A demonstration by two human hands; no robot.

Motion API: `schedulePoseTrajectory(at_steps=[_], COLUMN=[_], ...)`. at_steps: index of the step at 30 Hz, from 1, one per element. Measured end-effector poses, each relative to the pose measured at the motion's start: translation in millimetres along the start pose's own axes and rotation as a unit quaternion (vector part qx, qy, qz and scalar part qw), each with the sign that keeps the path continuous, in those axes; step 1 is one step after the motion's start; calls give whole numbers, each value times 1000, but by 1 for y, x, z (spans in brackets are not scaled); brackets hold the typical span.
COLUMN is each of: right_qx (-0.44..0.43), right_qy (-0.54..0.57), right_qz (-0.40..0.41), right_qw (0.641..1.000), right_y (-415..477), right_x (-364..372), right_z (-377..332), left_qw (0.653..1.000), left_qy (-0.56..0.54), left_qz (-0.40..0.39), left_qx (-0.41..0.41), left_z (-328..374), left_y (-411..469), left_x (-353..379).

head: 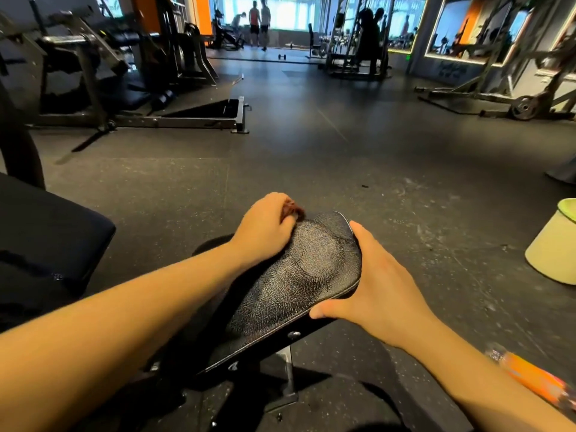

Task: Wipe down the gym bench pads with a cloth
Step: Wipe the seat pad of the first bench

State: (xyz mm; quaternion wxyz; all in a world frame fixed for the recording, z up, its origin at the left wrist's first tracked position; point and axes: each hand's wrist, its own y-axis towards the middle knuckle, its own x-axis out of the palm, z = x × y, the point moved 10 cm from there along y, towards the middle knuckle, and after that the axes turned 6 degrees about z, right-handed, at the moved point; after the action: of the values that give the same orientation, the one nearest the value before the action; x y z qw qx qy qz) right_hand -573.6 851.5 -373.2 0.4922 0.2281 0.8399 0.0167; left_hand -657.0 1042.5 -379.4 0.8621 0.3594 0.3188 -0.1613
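A small black bench pad with cracked, worn leather sits in front of me on a metal frame. My left hand grips a bunched brown cloth and presses it on the pad's far left edge. Only a small tuft of the cloth shows past my fingers. My right hand holds the pad's right edge, fingers along the side and thumb on the near corner.
A larger dark pad lies at the left. A pale green bucket stands on the floor at the right, and an orange bottle lies near my right forearm. Gym machines and several people are farther back.
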Motion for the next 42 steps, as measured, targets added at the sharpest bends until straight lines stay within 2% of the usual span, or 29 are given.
schedulePoseTrajectory(at_steps=[3, 5, 7, 9, 11, 13, 15, 16, 18, 20, 23, 25, 28, 31, 32, 34, 37, 40, 42], right_qx=[-3, 3, 7, 12, 15, 15, 14, 13, 16, 21, 23, 24, 24, 32, 37, 47, 57, 55, 51], right_qy=[3, 3, 3, 1, -1, 1, 2, 1, 2, 8, 17, 20, 20, 20, 24, 34, 53, 62, 56], right_qz=[-4, -7, -4, -3, -10, -11, -10, -10, -10, -6, 1, -3, -9, -15, -15, -16, -11, -5, -9], right_qw=[1000, 1000, 1000, 1000, 1000, 1000, 1000, 1000, 1000, 1000, 1000, 1000, 999, 999, 999, 998, 997, 997, 997], right_y=[-1, 0, 2, 3, 3, 2, 2, 2, 2, 1, 1, 1, 3, 3, 2, 1, -1, -1, 0], right_x=[-2, 0, 3, 4, 5, 4, 3, 4, 3, 4, 5, 6, 7, 7, 7, 7, 9, 10, 11], right_z=[-2, 1, 4, 6, 5, 4, 4, 3, 4, 7, 10, 9, 8, 9, 10, 12, 17, 19, 18], left_qw=[996, 985, 966, 960, 970, 989, 997, 998, 996, 984, 961, 964, 984, 998, 998, 996, 980, 967, 975], left_qy=[-47, -95, -105, -67, -2, 41, 43, 24, -20, -73, -109, -89, -13, 1, -6, -40, -98, -135, -87], left_qz=[19, -29, -87, -111, -88, -45, 2, 19, 25, -6, -80, -92, -63, -5, 9, 14, -41, -78, -79], left_qx=[68, 145, 218, 250, 229, 136, 57, 49, 85, 162, 241, 235, 167, 66, 58, 75, 169, 200, 190], left_z=[66, 94, 97, 71, 30, -10, -18, -4, 52, 109, 121, 86, 27, 16, 27, 70, 122, 103, 61], left_y=[-17, -55, -97, -114, -98, -57, -21, -12, -15, -44, -100, -113, -75, -14, -3, -2, -49, -107, -119], left_x=[-3, -10, -25, -36, -39, -35, -26, -18, -2, -1, -18, -32, -36, -22, -13, 0, -4, -31, -44])
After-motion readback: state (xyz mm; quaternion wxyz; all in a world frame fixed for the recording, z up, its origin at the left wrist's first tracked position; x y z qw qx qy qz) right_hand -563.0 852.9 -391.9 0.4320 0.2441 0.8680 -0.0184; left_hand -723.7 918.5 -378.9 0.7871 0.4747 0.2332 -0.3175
